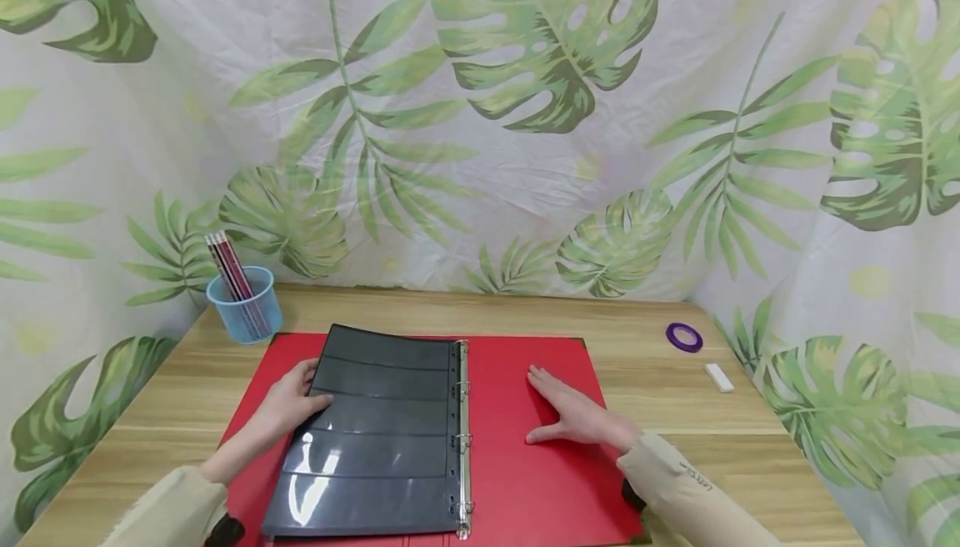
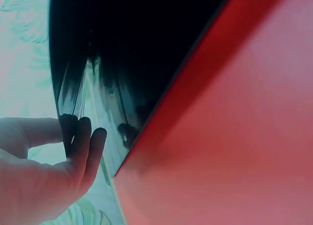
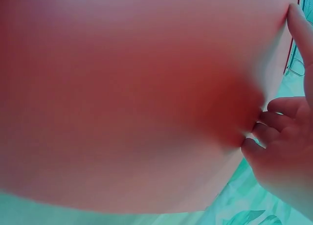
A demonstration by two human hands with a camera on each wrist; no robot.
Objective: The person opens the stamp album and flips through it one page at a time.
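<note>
A red ring binder (image 1: 517,480) lies spread open on the table, with black pocket pages (image 1: 382,447) on its metal rings (image 1: 463,440). My left hand (image 1: 288,401) pinches the outer left edge of the top page, thumb above and fingers beneath. The left wrist view shows that edge raised by the hand (image 2: 54,171), with another black page (image 2: 161,73) lower down against the red cover. My right hand (image 1: 573,415) rests on the bare right inside cover, fingers extended and thumb apart. Its fingertips meet the red surface in the right wrist view.
A blue cup (image 1: 243,313) of striped pencils stands at the back left of the wooden table (image 1: 420,305). On the right lie a purple tape roll (image 1: 684,337) and a white eraser-like block (image 1: 719,377). A leaf-patterned curtain (image 1: 510,197) hangs behind.
</note>
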